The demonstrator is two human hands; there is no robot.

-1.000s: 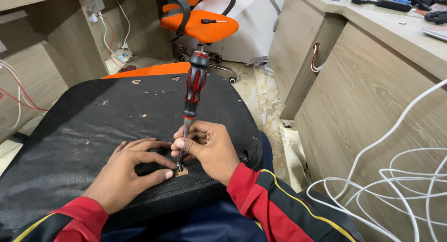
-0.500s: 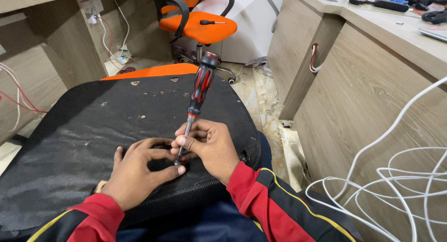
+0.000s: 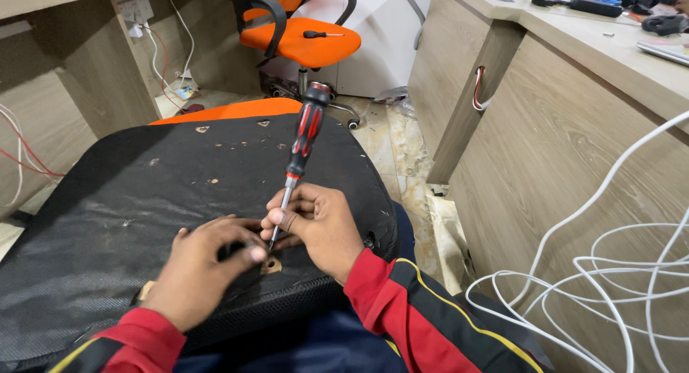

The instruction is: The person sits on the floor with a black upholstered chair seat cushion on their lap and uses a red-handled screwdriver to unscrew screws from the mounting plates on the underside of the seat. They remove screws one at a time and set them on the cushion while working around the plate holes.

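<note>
An upturned chair seat (image 3: 143, 193) with a black fabric underside and orange edge lies across my lap. My right hand (image 3: 319, 226) pinches the metal shaft of a red and black screwdriver (image 3: 303, 140), which leans upright with its tip at a torn hole (image 3: 271, 264) in the fabric near the seat's front edge. My left hand (image 3: 201, 269) rests on the fabric just left of the hole, its thumb and fingers closed on a small dark part beside the tip. Both sleeves are red and black.
An orange office chair (image 3: 298, 39) stands behind the seat with a small screwdriver (image 3: 323, 34) on its cushion. A wooden desk (image 3: 567, 143) fills the right side, with white cables (image 3: 610, 272) looping in front. Wires and a socket (image 3: 136, 10) are at the left.
The screwdriver's handle has tilted a little to the right and its tip has stayed at the hole. My left hand has slid slightly, keeping its fingers by the tip.
</note>
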